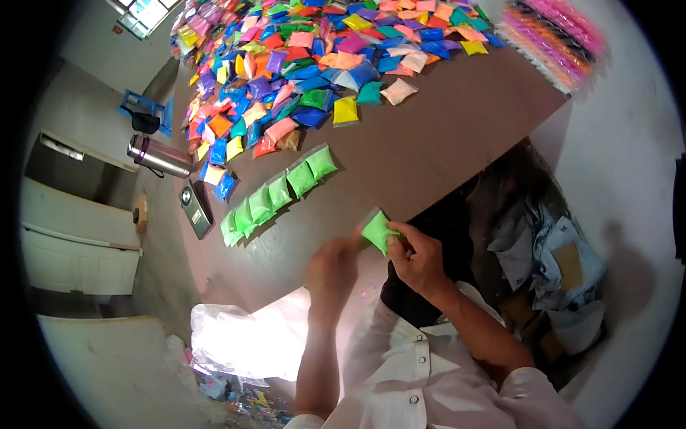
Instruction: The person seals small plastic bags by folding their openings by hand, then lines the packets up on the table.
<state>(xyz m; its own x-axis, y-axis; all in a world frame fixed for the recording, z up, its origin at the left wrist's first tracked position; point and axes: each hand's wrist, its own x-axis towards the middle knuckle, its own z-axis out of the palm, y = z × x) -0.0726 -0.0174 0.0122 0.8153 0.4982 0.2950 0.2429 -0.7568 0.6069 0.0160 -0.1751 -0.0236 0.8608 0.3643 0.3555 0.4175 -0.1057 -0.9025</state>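
Between thumb and fingers, my right hand [420,259] pinches a small bright green packet [376,232] in a clear bag, just above the table's near edge. Close to the packet's left side is my left hand [332,268], smeared by motion, so its fingers cannot be made out. Several similar green packets [261,205] lie overlapping in a slanting row on the brown table [400,157], beyond my hands.
A large heap of coloured packets [286,79] covers the table's far side. Left are a steel thermos [163,157] and a phone [195,209]. Long bundled packs [554,39] lie far right. Clear plastic sheeting [243,339] sits near left; crumpled bags [572,254] fill the right-hand space.
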